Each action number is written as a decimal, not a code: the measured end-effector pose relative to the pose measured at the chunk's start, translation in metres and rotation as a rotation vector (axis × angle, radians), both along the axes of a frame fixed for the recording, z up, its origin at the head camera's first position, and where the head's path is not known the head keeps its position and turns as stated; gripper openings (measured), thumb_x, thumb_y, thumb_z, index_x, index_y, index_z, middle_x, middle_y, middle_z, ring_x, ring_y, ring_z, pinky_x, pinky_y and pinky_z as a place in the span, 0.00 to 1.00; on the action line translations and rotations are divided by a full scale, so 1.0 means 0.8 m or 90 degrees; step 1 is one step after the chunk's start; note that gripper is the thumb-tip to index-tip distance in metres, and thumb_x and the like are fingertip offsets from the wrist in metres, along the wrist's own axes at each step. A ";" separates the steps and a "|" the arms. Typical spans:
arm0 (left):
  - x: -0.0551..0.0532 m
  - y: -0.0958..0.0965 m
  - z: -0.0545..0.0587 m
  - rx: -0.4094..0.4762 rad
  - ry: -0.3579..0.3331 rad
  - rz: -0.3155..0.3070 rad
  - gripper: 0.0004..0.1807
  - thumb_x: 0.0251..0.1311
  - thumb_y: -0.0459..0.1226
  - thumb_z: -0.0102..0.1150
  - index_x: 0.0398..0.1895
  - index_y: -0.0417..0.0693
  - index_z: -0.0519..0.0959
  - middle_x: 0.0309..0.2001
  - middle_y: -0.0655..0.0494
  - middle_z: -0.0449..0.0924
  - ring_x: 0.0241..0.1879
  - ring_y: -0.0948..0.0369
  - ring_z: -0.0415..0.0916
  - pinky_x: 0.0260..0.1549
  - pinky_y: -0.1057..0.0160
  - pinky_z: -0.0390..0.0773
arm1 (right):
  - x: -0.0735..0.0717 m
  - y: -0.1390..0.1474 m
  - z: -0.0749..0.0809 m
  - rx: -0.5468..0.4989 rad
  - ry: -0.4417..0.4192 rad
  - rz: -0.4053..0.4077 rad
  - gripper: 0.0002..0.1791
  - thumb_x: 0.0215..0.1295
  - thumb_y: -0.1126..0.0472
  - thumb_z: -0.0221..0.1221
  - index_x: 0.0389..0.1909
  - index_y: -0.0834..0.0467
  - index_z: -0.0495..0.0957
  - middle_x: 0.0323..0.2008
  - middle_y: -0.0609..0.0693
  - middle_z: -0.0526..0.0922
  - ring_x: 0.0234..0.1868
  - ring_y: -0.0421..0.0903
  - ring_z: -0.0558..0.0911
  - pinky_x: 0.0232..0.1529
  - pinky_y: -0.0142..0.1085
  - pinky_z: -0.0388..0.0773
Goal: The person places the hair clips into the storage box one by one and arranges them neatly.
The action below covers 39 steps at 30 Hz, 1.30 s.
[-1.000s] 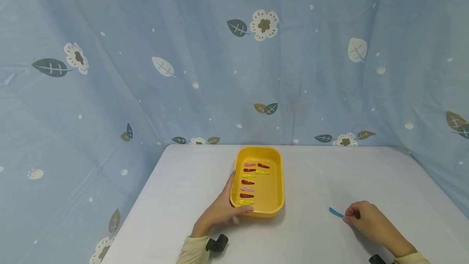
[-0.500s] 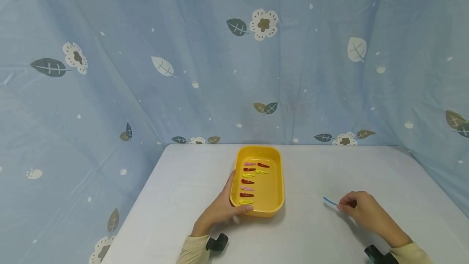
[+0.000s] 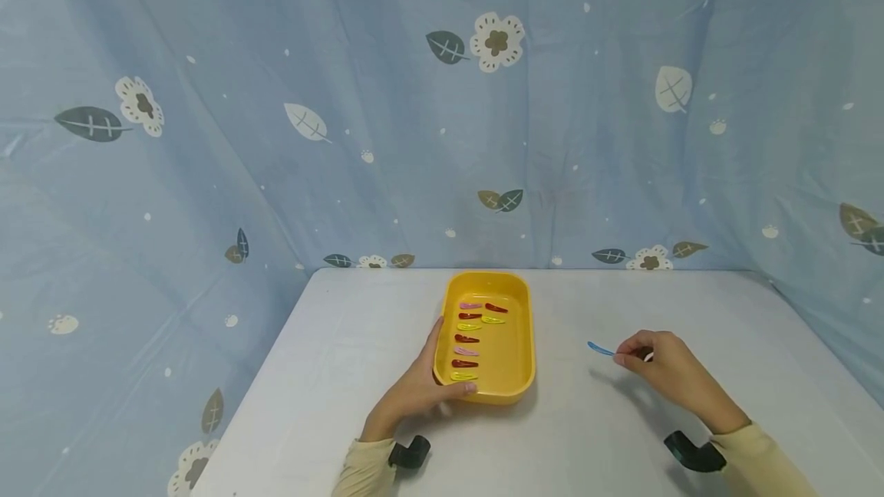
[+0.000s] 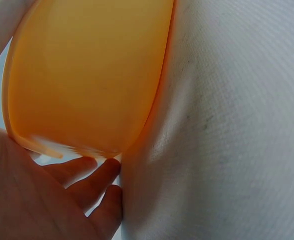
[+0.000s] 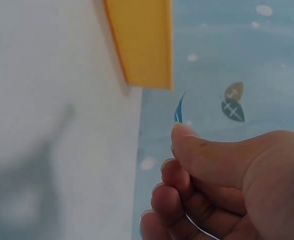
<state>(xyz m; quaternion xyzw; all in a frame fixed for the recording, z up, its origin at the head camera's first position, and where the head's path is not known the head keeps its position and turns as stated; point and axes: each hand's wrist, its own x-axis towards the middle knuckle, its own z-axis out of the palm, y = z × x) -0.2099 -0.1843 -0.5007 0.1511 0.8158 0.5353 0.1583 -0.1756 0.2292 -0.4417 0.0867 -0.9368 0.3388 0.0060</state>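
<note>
A yellow plastic tray point(image 3: 514, 343) stands on the white table, holding several snap hair clips in pink, red and yellow. Most of these clips lie in a column down its left side; a red clip point(image 3: 496, 307) and a yellow clip point(image 3: 493, 320) sit to the right of the column. My left hand point(image 3: 414, 390) grips the tray's near left corner, thumb over the near rim and fingers along the side wall. To the right of the tray and above the table, my right hand point(image 3: 666, 366) pinches a blue hair clip point(image 3: 599, 348) by one end between thumb and forefinger. The clip's other end points toward the tray.
The white table point(image 3: 573, 436) extends on both sides of the tray. Behind it hangs a blue curtain point(image 3: 387, 198) printed with flowers and leaves. A dark wrist camera point(image 3: 694, 452) is worn on the right wrist, another camera point(image 3: 410, 452) on the left.
My right hand has lifted the blue hair clip off the table and carried it leftward and away from me, closer to the tray. The left hand and the tray have stayed put.
</note>
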 end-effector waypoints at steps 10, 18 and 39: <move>0.001 0.000 0.001 -0.011 0.004 0.002 0.71 0.51 0.56 0.78 0.85 0.68 0.31 0.83 0.53 0.53 0.80 0.50 0.56 0.79 0.38 0.53 | -0.018 -0.024 0.023 -0.022 0.041 0.019 0.02 0.66 0.63 0.69 0.36 0.57 0.87 0.32 0.45 0.87 0.32 0.33 0.78 0.33 0.30 0.78; 0.000 0.000 0.003 -0.022 0.001 0.008 0.71 0.51 0.57 0.78 0.85 0.68 0.32 0.82 0.54 0.54 0.79 0.51 0.57 0.80 0.38 0.53 | -0.037 -0.043 0.036 -0.020 0.044 0.018 0.03 0.67 0.62 0.68 0.36 0.57 0.87 0.32 0.46 0.86 0.34 0.40 0.79 0.35 0.31 0.79; 0.000 0.001 -0.001 -0.013 0.000 0.004 0.70 0.53 0.55 0.77 0.85 0.66 0.31 0.81 0.54 0.57 0.77 0.53 0.62 0.79 0.40 0.56 | -0.081 -0.091 0.055 -0.072 0.052 0.043 0.04 0.66 0.62 0.69 0.38 0.57 0.90 0.33 0.49 0.88 0.35 0.44 0.80 0.38 0.32 0.81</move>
